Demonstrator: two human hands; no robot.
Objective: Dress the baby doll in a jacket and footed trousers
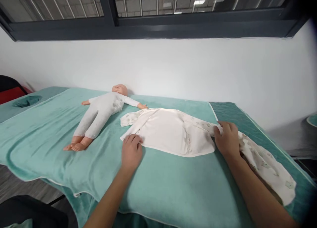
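A white baby shirt point(168, 130) with small printed figures on its sleeves is spread out, plain side up. My left hand point(131, 152) is at its lower left corner, fingers bent together on the cloth edge. On the other side, my right hand point(227, 139) has its thumb and fingers closed about the right sleeve. A second printed baby garment point(269, 170) lies beside my right forearm and is partly covered by it. To the left, a baby doll point(104, 107) in a pale bodysuit lies on its back, one hand close to the shirt's left sleeve.
A green blanket point(173, 188) covers the bed, with a darker green cover point(228, 111) at its right end. Behind stands a white wall point(158, 69) under a dark window frame point(158, 31). A black chair point(32, 211) is at the lower left.
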